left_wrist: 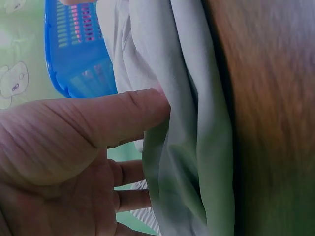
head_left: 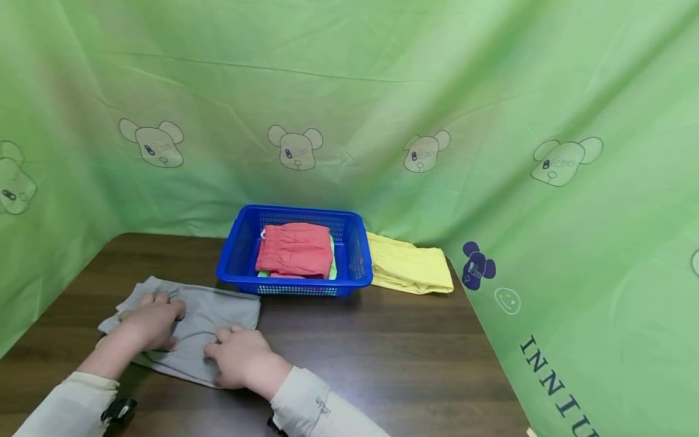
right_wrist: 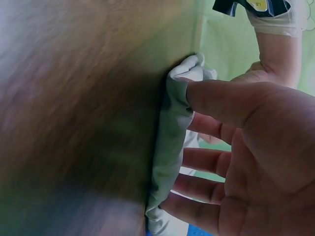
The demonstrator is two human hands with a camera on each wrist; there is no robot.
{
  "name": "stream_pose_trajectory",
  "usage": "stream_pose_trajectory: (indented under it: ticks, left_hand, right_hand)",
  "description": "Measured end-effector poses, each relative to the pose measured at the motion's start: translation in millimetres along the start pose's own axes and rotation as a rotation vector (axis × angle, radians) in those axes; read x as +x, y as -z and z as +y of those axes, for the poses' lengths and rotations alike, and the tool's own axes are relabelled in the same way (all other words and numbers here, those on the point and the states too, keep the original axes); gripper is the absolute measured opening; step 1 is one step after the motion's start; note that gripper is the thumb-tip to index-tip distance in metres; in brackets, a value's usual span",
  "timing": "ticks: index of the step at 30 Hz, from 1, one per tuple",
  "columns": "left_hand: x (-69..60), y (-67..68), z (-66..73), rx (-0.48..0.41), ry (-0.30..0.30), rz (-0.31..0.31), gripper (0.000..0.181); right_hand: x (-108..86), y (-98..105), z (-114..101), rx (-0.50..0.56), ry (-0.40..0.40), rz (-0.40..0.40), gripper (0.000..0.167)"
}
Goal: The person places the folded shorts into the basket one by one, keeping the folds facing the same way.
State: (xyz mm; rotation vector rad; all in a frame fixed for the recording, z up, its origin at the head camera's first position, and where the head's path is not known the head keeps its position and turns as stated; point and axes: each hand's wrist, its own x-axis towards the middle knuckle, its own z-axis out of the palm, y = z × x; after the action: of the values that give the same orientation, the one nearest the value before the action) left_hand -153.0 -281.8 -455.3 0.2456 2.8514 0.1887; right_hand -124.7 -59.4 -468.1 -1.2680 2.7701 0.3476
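A folded grey garment point(head_left: 199, 312) lies flat at the left of the wooden table, its kind not plain. My left hand point(head_left: 150, 321) rests on its left part with the fingers spread. In the left wrist view, the left thumb point(left_wrist: 133, 113) presses into the layered grey cloth point(left_wrist: 211, 128) and the other fingers reach over it. My right hand point(head_left: 243, 358) touches the garment's near right corner. From the right wrist view, the right fingers point(right_wrist: 202, 162) stretch fairly straight against the edge of the cloth point(right_wrist: 170, 137), without curling round it.
A blue plastic basket point(head_left: 232, 258) stands at the back of the table, holding folded red shorts point(head_left: 297, 249) over a light green cloth point(head_left: 333, 264). Beside it on the right lies a folded yellow garment point(head_left: 412, 264). A green curtain point(head_left: 349, 97) hangs around the table point(head_left: 382, 352).
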Motion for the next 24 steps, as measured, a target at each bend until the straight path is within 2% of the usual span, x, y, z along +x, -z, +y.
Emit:
stream_pose_trajectory:
  ticks: [7, 15, 24]
  left_hand:
    - [-6.1, -8.8, 17.3, 0.003, -0.009, 0.067, 0.051]
    - [-9.8, -10.8, 35.5, 0.026, 0.013, 0.068, 0.054]
    - [-12.9, -11.0, 57.9, 0.071, -0.019, 0.101, 0.053]
  right_hand:
    - [-12.6, -2.7, 10.6, -0.012, 0.011, 0.012, 0.047]
    - [-20.8, -7.9, 24.2, 0.002, 0.033, 0.005, 0.045]
    - [-37.9, -8.5, 41.2, 0.063, 0.038, 0.009, 0.042]
